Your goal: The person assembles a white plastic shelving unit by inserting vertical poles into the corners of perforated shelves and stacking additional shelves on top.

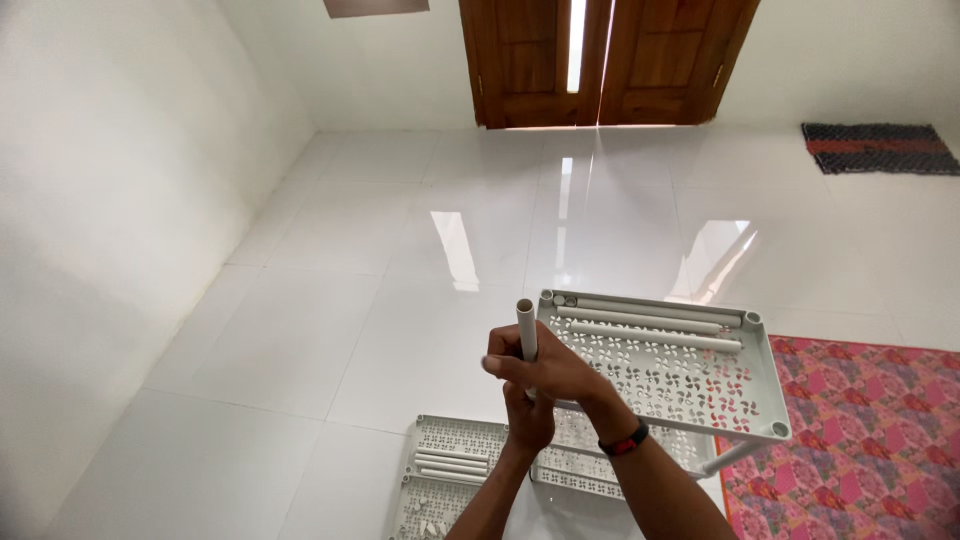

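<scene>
One raised white perforated plastic shelf tray (690, 375), two more on the floor; right hand (545, 368) and left hand (528, 415) both gripped one upright white plastic tube (525, 328).

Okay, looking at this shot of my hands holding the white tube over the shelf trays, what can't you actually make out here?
- Lower end of the white tube, head view: hidden behind the right hand and left hand.
- Whether the tube is seated in the raised shelf tray: the hands cover the join.
- Floor trays: cut off by the bottom edge; small parts inside too small to identify.
- Patterned rug: cut off at the right edge.
</scene>
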